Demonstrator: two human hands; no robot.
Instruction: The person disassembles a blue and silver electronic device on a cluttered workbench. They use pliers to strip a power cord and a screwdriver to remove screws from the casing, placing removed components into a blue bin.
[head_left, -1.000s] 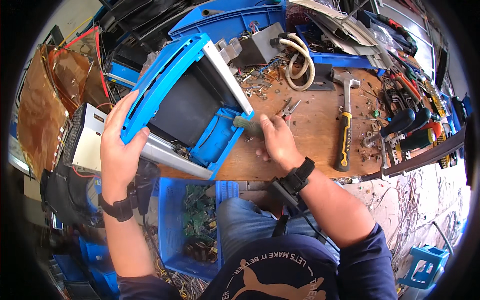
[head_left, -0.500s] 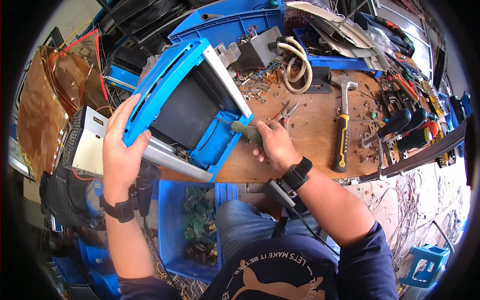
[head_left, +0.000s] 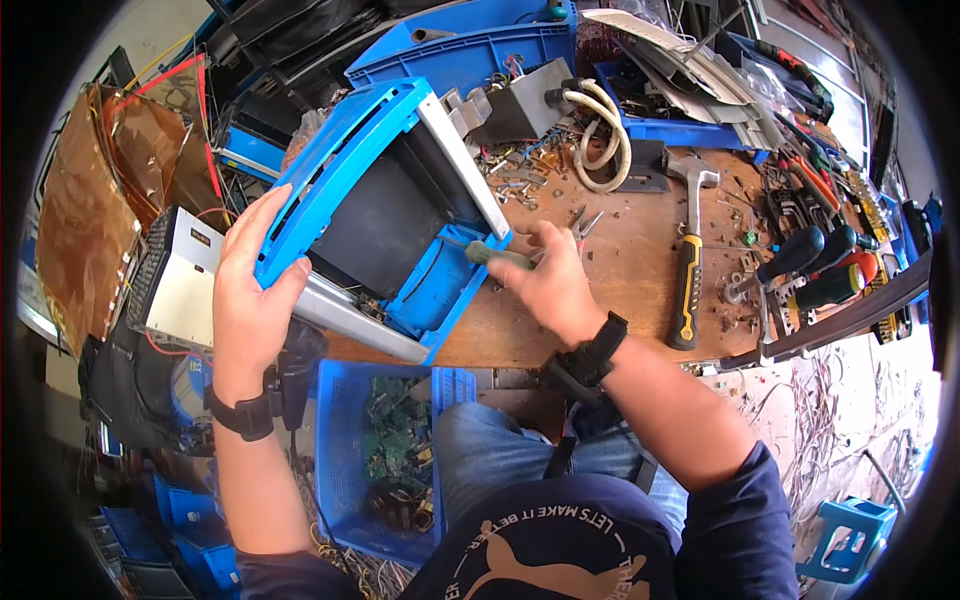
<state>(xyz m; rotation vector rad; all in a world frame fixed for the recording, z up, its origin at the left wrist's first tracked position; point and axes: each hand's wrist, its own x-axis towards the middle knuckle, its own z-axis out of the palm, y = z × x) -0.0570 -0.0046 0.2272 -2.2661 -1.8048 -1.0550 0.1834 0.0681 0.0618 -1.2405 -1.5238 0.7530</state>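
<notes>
A blue and silver frame-like housing [head_left: 432, 150] with a dark inner panel stands tilted on the wooden bench. My left hand [head_left: 255, 280] grips its near left blue edge, thumb on the inner side and fingers on the outside. My right hand [head_left: 560, 290] is closed around the green handle of a screwdriver [head_left: 487, 254]. The tool points left into the blue lower end of the housing; its tip is hard to make out. Just beyond my right hand lie pliers [head_left: 582, 228], partly hidden by it.
A hammer [head_left: 687, 280] lies on the bench [head_left: 640, 225] at right, beside a crowded row of hand tools [head_left: 815, 250]. Loose screws and a grey box [head_left: 525, 100] with a pale cable are behind. Below the bench edge sits a blue crate [head_left: 340, 450] of circuit boards.
The fingers of my right hand have shifted their hold on the screwdriver handle, with the index finger raised and the wrist turned. My left hand and the housing have barely moved.
</notes>
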